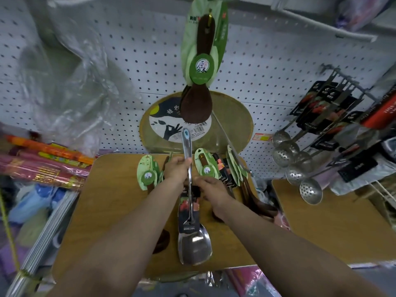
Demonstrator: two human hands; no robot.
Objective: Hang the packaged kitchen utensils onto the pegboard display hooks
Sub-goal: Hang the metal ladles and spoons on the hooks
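Steel, bright and mirror-like, fills the left hand [176,168], whose grip is clamped round the upper handle of a packaged spatula [190,213] held upright over the wooden tabletop [120,202]. Just below that grip the right hand [211,188] pinches the black label card [189,202] wrapped about the spatula's shaft, fingers curled on the card's upper edge. The spatula's broad blade hangs lowest, nearest the camera, and its blue-tipped handle end points up toward the white pegboard [128,61]. To either side of the grips, wooden spoons on green cards [205,166] lie on the tabletop, some stacked at the right. Beyond the grips a round mesh sieve [231,125] leans against the pegboard, and above it a bunch of dark wooden spoons in green packaging [201,61] hangs from a hook. Far right of the grips, steel skimmers [300,166] with black cards hang in a row. Far left lie clear plastic bags [70,82] and red wrapped bundles [42,163].
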